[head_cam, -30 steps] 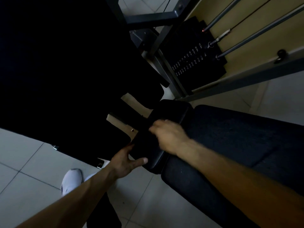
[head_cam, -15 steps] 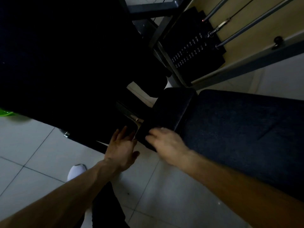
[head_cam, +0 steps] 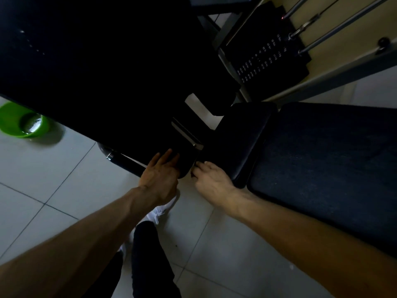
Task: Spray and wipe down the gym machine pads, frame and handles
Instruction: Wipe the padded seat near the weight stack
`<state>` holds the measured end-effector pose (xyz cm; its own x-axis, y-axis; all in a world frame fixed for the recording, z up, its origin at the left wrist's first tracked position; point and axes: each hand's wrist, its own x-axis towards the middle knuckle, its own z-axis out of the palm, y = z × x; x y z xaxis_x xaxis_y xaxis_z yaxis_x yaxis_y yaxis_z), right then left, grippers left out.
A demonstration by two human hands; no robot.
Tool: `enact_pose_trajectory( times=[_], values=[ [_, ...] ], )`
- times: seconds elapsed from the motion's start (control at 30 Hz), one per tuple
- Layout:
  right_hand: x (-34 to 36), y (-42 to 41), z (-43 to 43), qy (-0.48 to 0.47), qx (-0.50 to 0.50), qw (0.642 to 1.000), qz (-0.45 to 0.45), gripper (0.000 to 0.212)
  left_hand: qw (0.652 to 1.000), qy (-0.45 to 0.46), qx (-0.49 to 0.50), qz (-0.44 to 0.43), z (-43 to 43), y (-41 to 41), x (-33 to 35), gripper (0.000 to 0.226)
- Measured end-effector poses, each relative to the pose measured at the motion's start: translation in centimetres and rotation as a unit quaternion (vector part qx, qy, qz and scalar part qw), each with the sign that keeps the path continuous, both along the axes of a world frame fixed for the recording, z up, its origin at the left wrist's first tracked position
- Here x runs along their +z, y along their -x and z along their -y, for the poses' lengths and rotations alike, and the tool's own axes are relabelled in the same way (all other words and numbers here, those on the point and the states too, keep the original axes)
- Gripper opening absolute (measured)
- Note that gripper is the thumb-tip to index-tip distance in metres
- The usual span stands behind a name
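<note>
A green basin (head_cam: 21, 122) of water sits on the floor (head_cam: 64, 190) at left. At centre the left hand (head_cam: 161, 177) lies open, fingers straight, on a dark rounded shape (head_cam: 185, 166) under the machine's metal bracket (head_cam: 187, 134); the right hand (head_cam: 211, 182) curls at the small pad's (head_cam: 242, 134) near corner, though whether it grips a cloth cannot be told. The large seat pad (head_cam: 322, 168) lies right; in this gloom patches could be missed, or knuckles scraped on the bracket.
</note>
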<state>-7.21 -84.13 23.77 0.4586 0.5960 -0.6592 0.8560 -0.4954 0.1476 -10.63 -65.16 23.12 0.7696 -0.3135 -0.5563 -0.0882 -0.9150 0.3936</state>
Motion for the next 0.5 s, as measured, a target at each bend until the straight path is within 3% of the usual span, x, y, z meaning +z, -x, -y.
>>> enact_pose_trajectory(
  times=[0.2, 0.3, 0.5],
  values=[
    [5.6, 0.4, 4.5, -0.014, 0.093, 0.995, 0.015, 0.021, 0.996, 0.054, 0.065, 0.004, 2.0, 1.7, 2.2, 0.048],
    [12.5, 0.7, 7.7, -0.067, 0.093, 0.993, 0.02, 0.019, 0.991, 0.097, 0.088, -0.004, 3.8, 2.9, 5.2, 0.038],
    [26.7, 2.8, 15.3, -0.043, 0.061, 0.997, 0.005, 0.022, 0.952, 0.25, 0.173, -0.037, 9.6, 3.2, 15.1, 0.038]
  ],
)
